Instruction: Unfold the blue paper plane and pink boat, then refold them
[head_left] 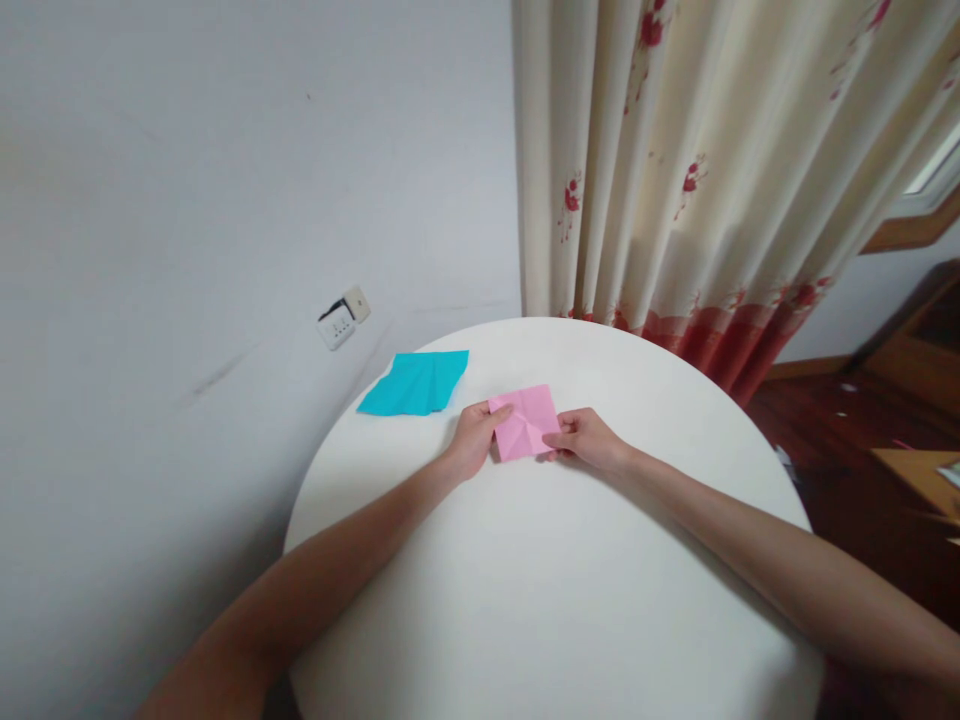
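– Two forearms (367, 525) are being held out over a white table (525, 590); what is being gripped?
– Pink paper (531, 418), above the table: its left edge is being pinched by the left hand (472, 440), its lower right corner by the right hand (592, 438)
– And the step?
– Apparently creases are being worked; even finger pressure is being called for next
– Beyond, turquoise paper (420, 385) is being supported at the far left

Creased pink paper (527, 420) in left hand (472, 440) and right hand (591, 438) (blue sheet (417, 384) nearby)
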